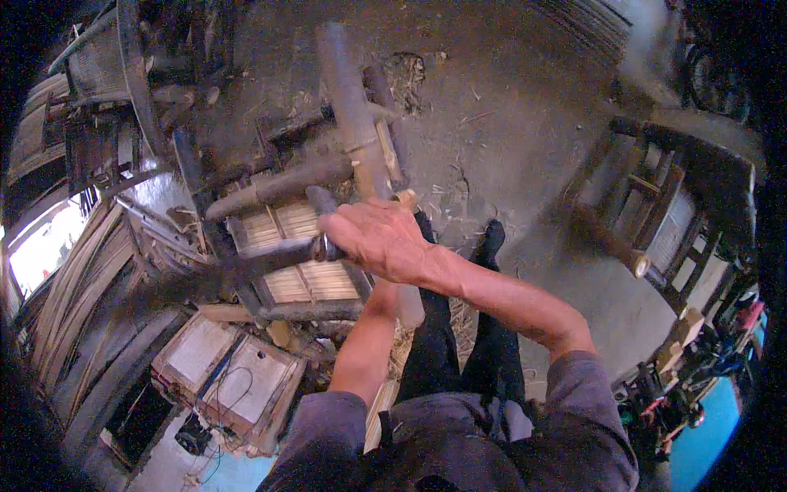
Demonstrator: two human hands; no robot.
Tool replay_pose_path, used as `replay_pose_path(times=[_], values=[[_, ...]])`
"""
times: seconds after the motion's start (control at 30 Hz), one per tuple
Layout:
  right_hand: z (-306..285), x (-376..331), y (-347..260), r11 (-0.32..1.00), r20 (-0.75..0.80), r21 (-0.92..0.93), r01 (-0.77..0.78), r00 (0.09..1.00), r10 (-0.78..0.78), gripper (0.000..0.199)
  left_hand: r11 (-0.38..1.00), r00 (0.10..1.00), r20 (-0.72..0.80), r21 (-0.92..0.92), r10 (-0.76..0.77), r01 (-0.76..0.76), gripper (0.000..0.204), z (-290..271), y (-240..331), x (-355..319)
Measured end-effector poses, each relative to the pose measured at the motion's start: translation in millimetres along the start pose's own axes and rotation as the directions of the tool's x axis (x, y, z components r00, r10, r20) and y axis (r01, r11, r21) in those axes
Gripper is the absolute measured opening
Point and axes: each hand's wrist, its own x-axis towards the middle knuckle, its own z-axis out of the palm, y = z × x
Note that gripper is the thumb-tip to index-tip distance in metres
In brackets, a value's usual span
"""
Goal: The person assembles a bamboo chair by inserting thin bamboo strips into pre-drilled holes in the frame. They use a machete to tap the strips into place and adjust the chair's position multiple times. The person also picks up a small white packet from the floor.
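My right hand (377, 235) is closed, its arm crossing in front of the left one. A large knife with a dark, motion-smeared blade (221, 272) reaches left from this fist, a shiny band at its base. Beneath the right hand, my left forearm (365, 348) runs up toward a thick bamboo pole (348, 90). My left hand's fingers are hidden behind the right hand, so its grip does not show. The pole slants from the far side down past my hands, with a pale stripped stretch near them. A bamboo seat frame with pale slats (283, 225) lies just left.
Another bamboo chair (656, 205) stands at right. Bent bamboo strips (78, 303) lean at far left, near a worn wooden box (234, 369) with a cord. Tools and clutter (672, 394) lie at lower right. Shavings (447, 193) litter the floor around my feet.
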Motion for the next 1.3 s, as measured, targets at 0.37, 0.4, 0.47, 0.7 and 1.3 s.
replay_pose_path(times=[0.37,0.4,0.47,0.7,1.3], values=[[8,-16,40,0.947,0.12,-0.17,-0.273,0.948,0.295,0.032,0.694,0.95,0.194,-0.65,-0.244,0.311,0.085,9,12,31],[2,-7,32,0.984,0.044,-0.082,-0.158,0.986,0.162,0.032,0.59,0.925,0.272,-0.712,-0.266,0.38,0.085,8,15,35],[-8,9,30,0.993,-0.138,0.059,0.102,0.986,-0.093,0.033,0.831,0.933,0.189,-0.427,-0.305,0.358,0.085,-1,23,29],[17,-57,90,0.773,0.183,-0.258,-0.579,0.756,0.628,0.038,0.99,0.994,-0.112,0.137,-0.017,0.032,0.086,4,28,33],[26,5,99,0.673,-0.014,0.339,-0.657,0.712,0.702,0.037,0.939,0.954,0.004,0.174,-0.301,0.295,0.095,-1,4,-1]])
